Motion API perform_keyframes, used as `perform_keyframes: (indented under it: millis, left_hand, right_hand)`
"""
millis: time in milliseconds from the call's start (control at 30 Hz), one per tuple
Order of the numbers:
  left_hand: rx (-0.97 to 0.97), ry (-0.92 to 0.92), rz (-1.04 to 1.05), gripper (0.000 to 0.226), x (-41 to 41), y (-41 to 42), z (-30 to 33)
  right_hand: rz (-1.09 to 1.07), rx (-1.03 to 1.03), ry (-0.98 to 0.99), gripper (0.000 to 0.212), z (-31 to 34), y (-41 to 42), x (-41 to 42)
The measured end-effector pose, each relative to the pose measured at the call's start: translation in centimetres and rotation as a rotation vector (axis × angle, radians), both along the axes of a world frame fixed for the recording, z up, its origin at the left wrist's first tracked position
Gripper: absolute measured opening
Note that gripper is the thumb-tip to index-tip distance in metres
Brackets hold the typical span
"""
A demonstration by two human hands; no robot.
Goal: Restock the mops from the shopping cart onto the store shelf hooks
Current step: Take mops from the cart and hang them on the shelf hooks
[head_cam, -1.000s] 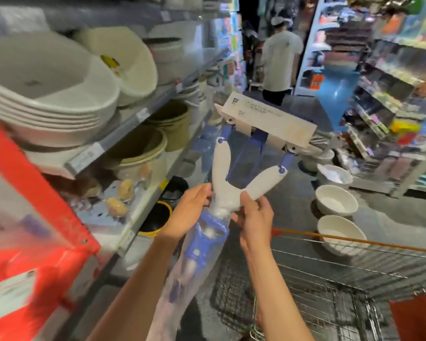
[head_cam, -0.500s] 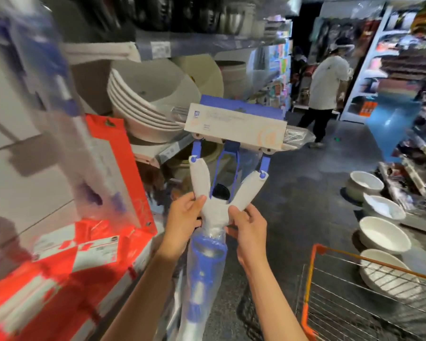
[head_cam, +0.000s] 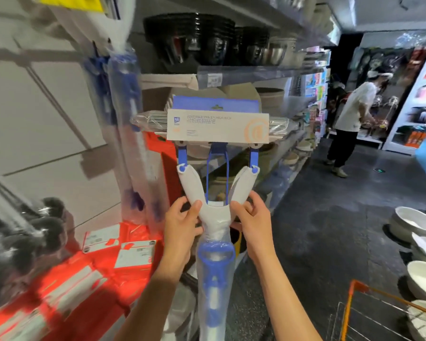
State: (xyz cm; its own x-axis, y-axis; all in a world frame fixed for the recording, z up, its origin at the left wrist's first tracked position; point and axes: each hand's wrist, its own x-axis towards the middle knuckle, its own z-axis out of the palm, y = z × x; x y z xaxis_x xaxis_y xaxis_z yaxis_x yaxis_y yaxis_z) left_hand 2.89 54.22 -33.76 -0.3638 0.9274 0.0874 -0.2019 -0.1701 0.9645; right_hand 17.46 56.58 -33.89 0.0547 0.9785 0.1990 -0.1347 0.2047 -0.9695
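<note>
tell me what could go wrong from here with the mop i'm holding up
1. The mop is gripped only at its white fork by the left hand and right hand; its plastic-sleeved handle hangs free below and could swing into the shopping cart.
2. Another bagged mop already hangs close on the left; the wide sponge head could knock it.
3. No hook is clearly visible behind the card's hang slot, so threading it might miss.

Mop handle [head_cam: 210, 303] cut off below the fingers [head_cam: 197, 207]; hanging mop [head_cam: 127, 99] up-left blurred; label small print [head_cam: 192, 132] unreadable.
</note>
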Motion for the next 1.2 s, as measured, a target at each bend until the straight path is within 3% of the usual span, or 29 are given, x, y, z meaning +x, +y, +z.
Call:
perform_keyframes:
  millis: [67, 300, 467, 567, 800, 1000, 1200]
  left_hand:
    - [0.028, -0.004, 0.025, 0.015, -0.6, -0.2, 0.8]
    - [0.055, 0.008, 0.152, 0.005, -2.4, 0.5, 3.6]
    - [0.112, 0.047, 0.275, 0.009, -3.3, 1.1, 6.3]
    - [0.166, 0.111, 0.364, 0.018, -3.4, 1.4, 7.8]
    - [0.247, 0.216, 0.494, 0.051, -3.3, 1.7, 11.3]
    - [0.267, 0.350, 0.666, 0.062, -2.4, 2.3, 14.5]
    - [0.313, 0.367, 0.696, 0.061, -0.2, 3.5, 16.3]
  right_hand:
    - [0.015, 0.030, -0.004, 0.041, 0.9, 1.0, -0.7]
    - [0.153, 0.119, 0.052, 0.031, 4.0, 4.2, -2.6]
    - [0.291, 0.143, 0.094, 0.063, 6.4, 6.6, -4.2]
    - [0.362, 0.224, 0.084, 0.075, 7.8, 8.0, -5.0]
    - [0.506, 0.314, 0.086, 0.077, 11.5, 10.7, -6.4]
    - [0.595, 0.383, 0.087, 0.079, 14.4, 13.0, -7.1]
    - [0.667, 0.419, 0.159, 0.079, 16.4, 14.6, -6.1]
